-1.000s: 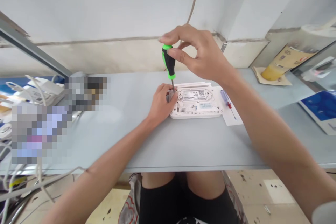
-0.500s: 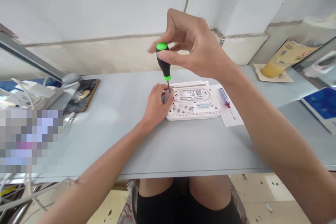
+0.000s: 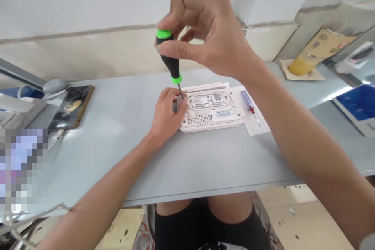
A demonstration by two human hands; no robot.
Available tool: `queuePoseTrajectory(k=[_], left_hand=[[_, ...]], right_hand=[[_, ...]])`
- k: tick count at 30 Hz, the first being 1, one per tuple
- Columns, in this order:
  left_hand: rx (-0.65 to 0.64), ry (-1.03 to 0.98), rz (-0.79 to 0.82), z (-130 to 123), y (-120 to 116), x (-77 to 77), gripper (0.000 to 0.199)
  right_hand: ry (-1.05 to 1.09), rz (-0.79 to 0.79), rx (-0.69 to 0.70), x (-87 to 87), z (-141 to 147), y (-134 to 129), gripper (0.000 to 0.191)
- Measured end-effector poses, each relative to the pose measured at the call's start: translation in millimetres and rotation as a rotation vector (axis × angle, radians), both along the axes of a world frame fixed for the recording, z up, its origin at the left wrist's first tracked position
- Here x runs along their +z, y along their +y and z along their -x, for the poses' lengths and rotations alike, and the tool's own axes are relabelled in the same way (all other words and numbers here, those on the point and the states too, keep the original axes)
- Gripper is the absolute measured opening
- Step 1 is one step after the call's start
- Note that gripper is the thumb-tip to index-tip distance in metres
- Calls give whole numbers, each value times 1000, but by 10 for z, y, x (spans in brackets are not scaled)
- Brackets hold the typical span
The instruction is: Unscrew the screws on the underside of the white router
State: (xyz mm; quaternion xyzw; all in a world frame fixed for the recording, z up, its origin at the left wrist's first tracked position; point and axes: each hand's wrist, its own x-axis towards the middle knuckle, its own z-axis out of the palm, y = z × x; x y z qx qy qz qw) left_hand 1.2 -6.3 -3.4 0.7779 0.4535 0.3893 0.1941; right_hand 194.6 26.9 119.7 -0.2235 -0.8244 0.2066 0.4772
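A white router [image 3: 211,119] lies with its labelled, vented side up on the grey table. My right hand [image 3: 205,27] pinches the handle of a black and green screwdriver [image 3: 171,60] between thumb and fingers. The screwdriver leans, its shaft pointing down at the router's upper left corner, where the tip is hidden. Around that left edge, my left hand [image 3: 168,113] grips the router, thumb and fingers near the shaft. Just right of the router, a small screwdriver with a clear purple handle [image 3: 247,100] rests on white paper [image 3: 254,128].
On the left are a dark phone [image 3: 72,107], a white power strip [image 3: 25,113] and cables. A yellow cup [image 3: 300,64] stands on cardboard at the back right, near a blue and white box [image 3: 356,105]. A wall rises behind the table [image 3: 187,164].
The view has shifted slightly. My right hand and the screwdriver handle have moved up and left, and the screwdriver tilts more. My left hand stays at the router's left edge.
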Motion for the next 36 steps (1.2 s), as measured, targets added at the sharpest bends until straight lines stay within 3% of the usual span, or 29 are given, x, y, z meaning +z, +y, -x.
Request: queuePoseTrajectory(k=[3, 6, 10, 15, 22, 27, 29, 32, 36], left_hand=[[-12, 2, 16, -10, -17, -9, 6], [-2, 3, 26, -5, -26, -14, 5], [13, 10, 17, 7, 4, -7, 6], [-6, -12, -4, -3, 43, -3, 5], [-19, 10, 5, -18, 17, 1, 4], [-17, 21, 24, -26, 4, -1, 4], [-11, 24, 28, -29, 1, 1, 4], [-7, 29, 32, -27, 2, 0, 3], [-4, 31, 37, -16, 6, -4, 3]], right_hand=[[-57, -78, -107, -5, -14, -24, 16], [-74, -7, -69, -3, -27, -82, 5], [69, 68, 103, 0, 45, -60, 23], [-10, -71, -30, 36, 71, -1, 39], [-74, 120, 27, 89, 19, -135, 31], [0, -41, -47, -39, 66, 20, 46], [-4, -93, -86, -59, 64, 61, 44], [-18, -47, -93, -42, 43, 33, 32], [6, 82, 1, -31, 54, -47, 28]])
